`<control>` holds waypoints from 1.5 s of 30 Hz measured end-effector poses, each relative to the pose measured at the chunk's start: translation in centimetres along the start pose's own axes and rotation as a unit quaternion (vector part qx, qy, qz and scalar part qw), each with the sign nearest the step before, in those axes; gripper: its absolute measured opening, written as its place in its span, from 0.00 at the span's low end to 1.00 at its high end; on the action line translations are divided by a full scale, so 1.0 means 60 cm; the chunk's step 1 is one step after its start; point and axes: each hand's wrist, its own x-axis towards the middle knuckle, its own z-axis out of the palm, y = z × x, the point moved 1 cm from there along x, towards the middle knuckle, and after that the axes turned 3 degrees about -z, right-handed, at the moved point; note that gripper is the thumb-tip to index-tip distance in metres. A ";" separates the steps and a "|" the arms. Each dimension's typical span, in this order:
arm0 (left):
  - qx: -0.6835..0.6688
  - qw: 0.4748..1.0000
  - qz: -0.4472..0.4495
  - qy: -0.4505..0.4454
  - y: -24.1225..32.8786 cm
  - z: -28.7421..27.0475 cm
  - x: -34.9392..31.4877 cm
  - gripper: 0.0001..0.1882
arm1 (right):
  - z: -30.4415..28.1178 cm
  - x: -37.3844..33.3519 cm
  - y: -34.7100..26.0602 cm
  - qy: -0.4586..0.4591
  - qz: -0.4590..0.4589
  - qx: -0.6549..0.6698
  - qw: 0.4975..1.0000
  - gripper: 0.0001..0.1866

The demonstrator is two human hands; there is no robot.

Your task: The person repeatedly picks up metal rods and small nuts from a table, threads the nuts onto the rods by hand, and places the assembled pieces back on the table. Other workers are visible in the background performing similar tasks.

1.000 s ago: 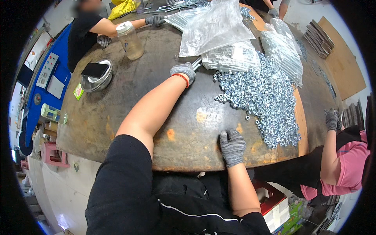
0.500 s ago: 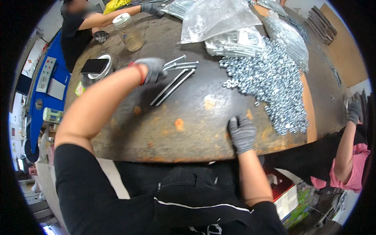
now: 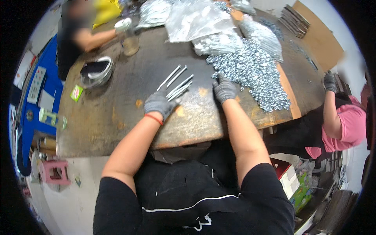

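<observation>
My left hand (image 3: 159, 104), in a grey glove with a red band at the wrist, is closed at the lower ends of several long silver bolts (image 3: 179, 87). They slant up and to the right, over the tabletop; slight blur hides the exact grip. My right hand (image 3: 225, 90), also gloved in grey, touches the near left edge of a wide heap of small silver nuts (image 3: 256, 74). Its index finger reaches forward and the thumb stands apart; I see nothing held there.
Clear plastic bags (image 3: 197, 21) of metal parts lie behind the nuts. A lidded jar (image 3: 130, 46), a bowl (image 3: 96, 81) with a phone on it and a green packet (image 3: 76, 93) are at the left. Co-workers stand at the far left and right of the worn table (image 3: 90, 129).
My left hand has come back toward me, and the bolts lie nearer and further right. My right hand has moved forward to the nuts. The view has shifted.
</observation>
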 end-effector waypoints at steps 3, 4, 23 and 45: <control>-0.076 0.996 -0.009 0.033 -0.051 0.007 0.001 0.38 | 0.032 0.003 -0.012 0.069 -0.022 0.064 0.995 0.18; -0.098 0.994 0.000 0.047 -0.072 0.018 0.007 0.38 | 0.052 0.012 -0.012 0.101 -0.013 0.064 0.993 0.16; -0.609 0.787 -0.048 -0.081 -0.074 0.029 -0.227 0.09 | -0.016 -0.198 0.025 -0.024 0.065 0.641 0.764 0.07; -0.339 0.923 0.068 -0.169 -0.024 0.106 -0.297 0.10 | -0.056 -0.372 -0.014 -0.233 0.033 0.682 0.692 0.10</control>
